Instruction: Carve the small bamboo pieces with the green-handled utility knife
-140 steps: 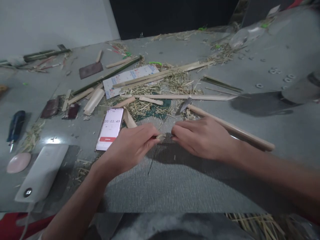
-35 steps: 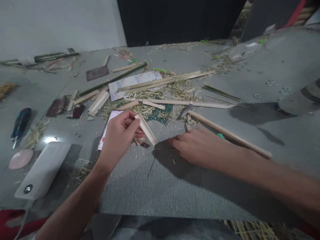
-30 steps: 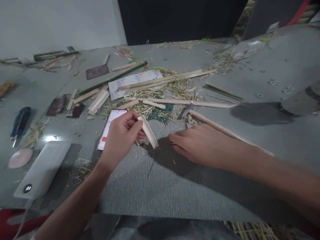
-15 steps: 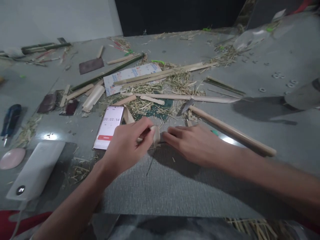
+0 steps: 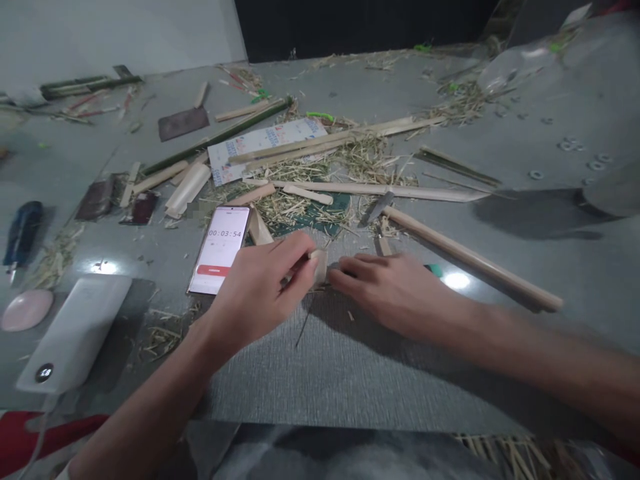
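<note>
— What's the counter (image 5: 500, 133) like?

— Grey, strewn with bamboo shavings (image 5: 350, 167), with a grey mat (image 5: 325, 373) in front of me.

— And your grip?

— My left hand (image 5: 260, 293) is closed on a short bamboo piece (image 5: 319, 265), fingers pinching it just above the mat's far edge. My right hand (image 5: 390, 290) lies flat beside it, fingertips touching the piece; whether it grips anything, I cannot tell.

— Around that?

— A phone (image 5: 221, 249) just left of my left hand, a hammer (image 5: 460, 257) behind my right, a white power bank (image 5: 75, 330) far left.
</note>
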A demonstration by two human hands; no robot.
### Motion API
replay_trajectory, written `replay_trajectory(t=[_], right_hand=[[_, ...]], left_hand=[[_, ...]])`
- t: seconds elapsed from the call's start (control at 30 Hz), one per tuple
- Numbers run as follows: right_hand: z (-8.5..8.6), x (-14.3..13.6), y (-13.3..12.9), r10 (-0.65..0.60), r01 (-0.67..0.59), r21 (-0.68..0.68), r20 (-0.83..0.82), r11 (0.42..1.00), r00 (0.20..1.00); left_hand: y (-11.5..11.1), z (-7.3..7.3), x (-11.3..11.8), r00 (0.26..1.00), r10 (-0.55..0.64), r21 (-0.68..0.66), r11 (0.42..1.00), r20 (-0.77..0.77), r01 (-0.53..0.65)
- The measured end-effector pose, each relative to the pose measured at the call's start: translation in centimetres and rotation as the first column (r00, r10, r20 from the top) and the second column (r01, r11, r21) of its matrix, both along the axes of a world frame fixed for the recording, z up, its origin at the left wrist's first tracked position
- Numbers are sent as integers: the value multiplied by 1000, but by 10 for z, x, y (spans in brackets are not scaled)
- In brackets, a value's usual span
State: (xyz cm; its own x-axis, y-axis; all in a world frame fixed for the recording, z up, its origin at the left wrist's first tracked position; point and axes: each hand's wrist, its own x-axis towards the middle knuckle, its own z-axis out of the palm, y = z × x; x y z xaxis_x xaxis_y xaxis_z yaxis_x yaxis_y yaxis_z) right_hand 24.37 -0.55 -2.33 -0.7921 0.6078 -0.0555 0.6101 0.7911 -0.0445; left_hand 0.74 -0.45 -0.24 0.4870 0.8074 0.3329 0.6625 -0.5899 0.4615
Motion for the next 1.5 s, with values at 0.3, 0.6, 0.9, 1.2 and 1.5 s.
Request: replay_trajectory(t=[0.3, 0.6, 0.9, 1.2, 1.5], right_hand=[[2, -5, -3, 2, -3, 25, 34, 1000, 999], [6, 5, 8, -13, 12, -114, -13, 993, 1000], [53, 6, 14, -436, 190, -546, -366, 816, 822], [36, -7, 8, -601, 170, -716, -405, 677, 689], [30, -13, 2, -657, 47, -792, -470, 608, 589]], left_hand=[[0, -3, 2, 996, 55, -32, 998, 64, -53], [8, -9, -2, 799, 407, -438, 876, 443, -204], [10, -11, 2, 436, 588, -617, 782, 681, -92], [-1, -13, 10, 375, 590, -655, 752, 715, 67], [-15, -18, 22, 508, 505, -668, 714, 698, 208]])
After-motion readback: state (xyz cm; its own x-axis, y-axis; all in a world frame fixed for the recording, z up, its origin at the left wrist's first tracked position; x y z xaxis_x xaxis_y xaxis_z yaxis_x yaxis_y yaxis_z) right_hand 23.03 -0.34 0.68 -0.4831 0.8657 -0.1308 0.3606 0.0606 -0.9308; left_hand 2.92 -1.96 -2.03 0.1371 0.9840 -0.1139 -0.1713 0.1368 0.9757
